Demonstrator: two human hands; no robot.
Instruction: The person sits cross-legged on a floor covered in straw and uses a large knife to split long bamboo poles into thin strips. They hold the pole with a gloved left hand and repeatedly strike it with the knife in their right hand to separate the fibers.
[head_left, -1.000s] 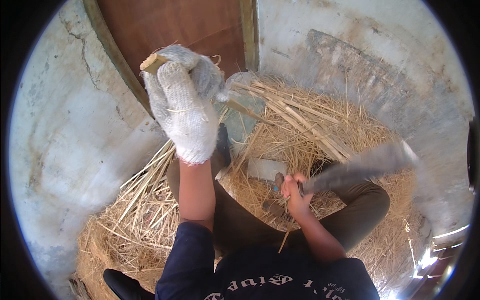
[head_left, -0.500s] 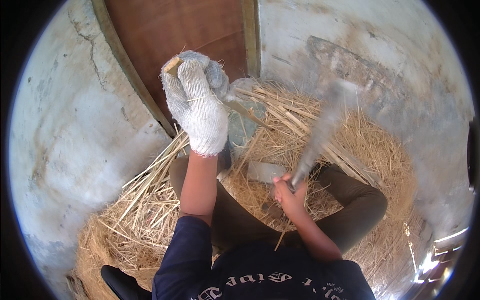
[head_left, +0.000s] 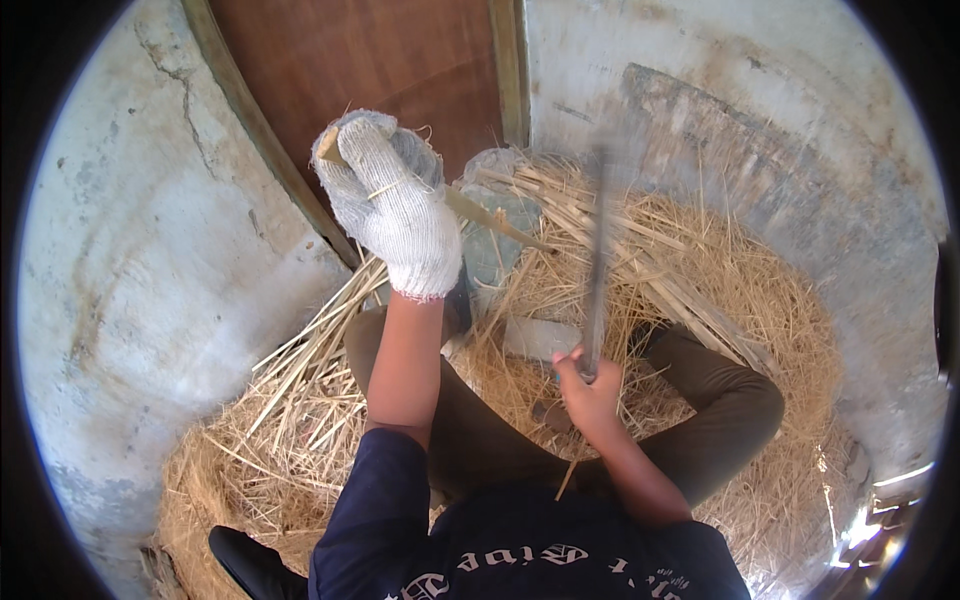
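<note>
My left hand (head_left: 393, 205), in a white knitted glove, is raised in front of the door and closed around a bamboo strip (head_left: 492, 219). One end of the strip shows above the thumb; the other slants down to the right toward the straw. My bare right hand (head_left: 588, 392) grips the handle of a long-bladed knife (head_left: 598, 250) above my folded leg. Its blade points away from me, nearly straight up the picture and smeared by motion. The blade is apart from the strip, to its right.
A bundle of split bamboo strips (head_left: 640, 262) lies beyond my right hand, and more thin strips (head_left: 315, 375) lie on the left. Fine shavings (head_left: 770, 300) cover the floor around my legs. A grey block (head_left: 540, 339) sits near the knife. Behind are a brown door (head_left: 370, 60) and stained walls (head_left: 800, 160).
The knife's blade has swung from leaning right to nearly upright, moving left toward the bamboo strip. My left hand has tilted slightly left, still holding the strip.
</note>
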